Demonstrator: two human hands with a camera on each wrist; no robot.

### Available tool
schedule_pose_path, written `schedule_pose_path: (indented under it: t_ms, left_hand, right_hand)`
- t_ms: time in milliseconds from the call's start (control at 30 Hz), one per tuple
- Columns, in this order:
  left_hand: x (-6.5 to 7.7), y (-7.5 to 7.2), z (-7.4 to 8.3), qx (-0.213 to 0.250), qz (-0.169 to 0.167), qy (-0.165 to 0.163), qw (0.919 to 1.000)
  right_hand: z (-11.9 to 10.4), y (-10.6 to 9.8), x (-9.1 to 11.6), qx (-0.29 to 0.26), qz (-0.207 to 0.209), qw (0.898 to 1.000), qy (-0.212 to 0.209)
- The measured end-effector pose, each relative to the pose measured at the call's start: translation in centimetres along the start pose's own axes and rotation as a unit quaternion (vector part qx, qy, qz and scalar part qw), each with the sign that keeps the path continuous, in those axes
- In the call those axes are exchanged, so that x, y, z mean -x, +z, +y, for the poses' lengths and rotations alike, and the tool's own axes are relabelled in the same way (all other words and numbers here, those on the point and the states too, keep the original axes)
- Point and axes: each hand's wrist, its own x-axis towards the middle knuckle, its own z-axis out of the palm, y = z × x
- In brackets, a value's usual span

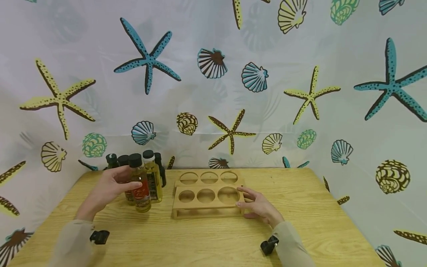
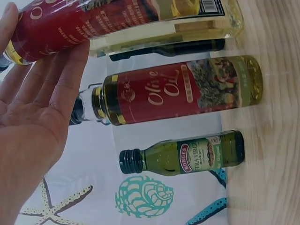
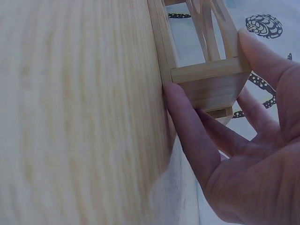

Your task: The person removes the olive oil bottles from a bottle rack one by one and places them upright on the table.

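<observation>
My left hand (image 1: 108,185) grips an olive oil bottle (image 1: 141,194) with a red label and black cap, its thumb across the front. In the left wrist view the fingers lie behind this bottle (image 2: 84,26). Close behind it stand a second red-labelled olive oil bottle (image 2: 164,91), a small green olive oil bottle (image 2: 197,153), a clear yellow oil bottle (image 1: 154,181) and a dark bottle (image 1: 162,172). My right hand (image 1: 260,207) holds the right end of a two-tier wooden rack (image 1: 207,205), fingers spread over its top edge and end panel (image 3: 211,89).
Round holes run along both rack tiers, three per tier. The rack sits on a wooden table (image 1: 213,241), right of the bottles. A white curtain (image 1: 213,96) printed with starfish and shells hangs along the back and sides.
</observation>
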Motion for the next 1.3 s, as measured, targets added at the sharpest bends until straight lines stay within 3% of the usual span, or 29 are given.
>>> schedule_pose_path:
  t_ms: [267,500,933,1300]
  left_hand:
    - [0.4,-0.5,-0.5,-0.007,0.006,-0.004,1.0000]
    - [0.3,-1.1,-0.8,-0.015,0.011,0.012,0.9998]
    - [0.8,-2.6,-1.0,-0.012,-0.025,0.012,0.9995]
    - [1.6,-4.0,-1.3,-0.020,-0.028,-0.001,0.9994]
  right_hand:
    - [0.1,0.0,0.0,-0.002,0.001,1.000,-0.001]
    - [0.2,0.0,0.0,-0.008,-0.008,1.000,-0.005]
    - [0.2,0.0,0.0,-0.009,-0.006,1.000,-0.003]
    - [0.0,0.0,0.2,-0.003,-0.003,1.000,-0.003]
